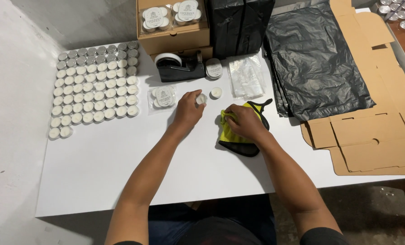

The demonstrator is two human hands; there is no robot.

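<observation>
My left hand [189, 109] holds a small white tealight candle [201, 99] by its rim, just above the white table [98, 172]. My right hand [242, 121] grips the top edge of a yellow and black cloth pouch [238, 140] lying on the table. A second loose tealight [216, 92] sits just beyond my left hand. A clear packet of several tealights [163, 96] lies to the left of that hand.
Rows of several tealights [93, 88] fill the table's far left. At the back stand a black tape dispenser [179, 68], a cardboard box with packed candles [173, 25], clear bags [247, 77], black plastic bags [315, 63] and flat cardboard blanks [370, 136].
</observation>
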